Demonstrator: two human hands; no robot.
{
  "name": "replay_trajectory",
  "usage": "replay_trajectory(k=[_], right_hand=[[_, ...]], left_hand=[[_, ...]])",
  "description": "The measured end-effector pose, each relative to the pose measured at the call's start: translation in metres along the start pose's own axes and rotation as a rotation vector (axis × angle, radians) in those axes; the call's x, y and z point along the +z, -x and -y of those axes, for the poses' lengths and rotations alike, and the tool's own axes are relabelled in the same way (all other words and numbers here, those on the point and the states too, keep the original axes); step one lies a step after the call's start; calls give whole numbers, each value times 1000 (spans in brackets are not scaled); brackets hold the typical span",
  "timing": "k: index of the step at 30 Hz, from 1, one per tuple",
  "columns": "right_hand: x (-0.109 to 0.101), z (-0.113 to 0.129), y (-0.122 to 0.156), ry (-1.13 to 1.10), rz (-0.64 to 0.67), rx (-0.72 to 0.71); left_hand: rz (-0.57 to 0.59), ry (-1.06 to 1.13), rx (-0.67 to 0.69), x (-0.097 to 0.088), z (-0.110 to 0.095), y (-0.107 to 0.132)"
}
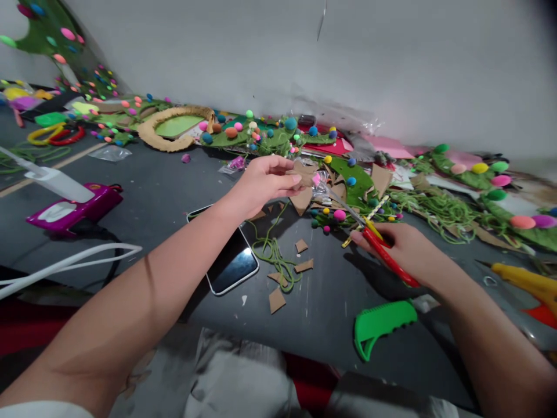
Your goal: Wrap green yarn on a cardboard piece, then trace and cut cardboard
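My left hand [272,183] pinches a small piece of brown cardboard [303,176] between thumb and fingers, above the middle of the dark table. In my right hand [398,249] are scissors [387,254] with red and yellow handles, their blades pointing up and left toward the cardboard. Whether the blade tips touch the piece, I cannot tell. Below the left hand lie green yarn [274,258] and several cardboard scraps [277,301]. A phone [230,264] rests on the table, partly covered by my left forearm.
A green comb [383,325] lies near the front edge, with a yellow glue gun [526,281] at the right. Purple device with white plug [78,206] sits at left. Felt pieces with coloured pom-poms [270,136], a tan ring [163,130] and tangled yarn [444,209] line the wall.
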State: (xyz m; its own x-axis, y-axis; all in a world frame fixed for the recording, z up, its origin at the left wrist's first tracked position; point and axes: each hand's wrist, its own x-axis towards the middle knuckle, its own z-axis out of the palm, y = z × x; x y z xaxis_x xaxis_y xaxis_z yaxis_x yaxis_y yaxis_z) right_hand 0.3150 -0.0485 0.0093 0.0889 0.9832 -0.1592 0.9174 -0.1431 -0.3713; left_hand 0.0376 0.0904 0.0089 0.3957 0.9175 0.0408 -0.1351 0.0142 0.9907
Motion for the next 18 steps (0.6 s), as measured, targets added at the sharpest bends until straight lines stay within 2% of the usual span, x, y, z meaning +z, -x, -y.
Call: replay_trajectory(k=[3,8,18], right_hand=[[0,0,-1,-98,70,-18],[2,-1,-1,-219,109,-38],[1,8,0,-288,100,-60]], left_hand=[[24,30,-21,-1,-2,2],[22,70,-21,-1,-1,1],[73,118,-58,9,1,5]])
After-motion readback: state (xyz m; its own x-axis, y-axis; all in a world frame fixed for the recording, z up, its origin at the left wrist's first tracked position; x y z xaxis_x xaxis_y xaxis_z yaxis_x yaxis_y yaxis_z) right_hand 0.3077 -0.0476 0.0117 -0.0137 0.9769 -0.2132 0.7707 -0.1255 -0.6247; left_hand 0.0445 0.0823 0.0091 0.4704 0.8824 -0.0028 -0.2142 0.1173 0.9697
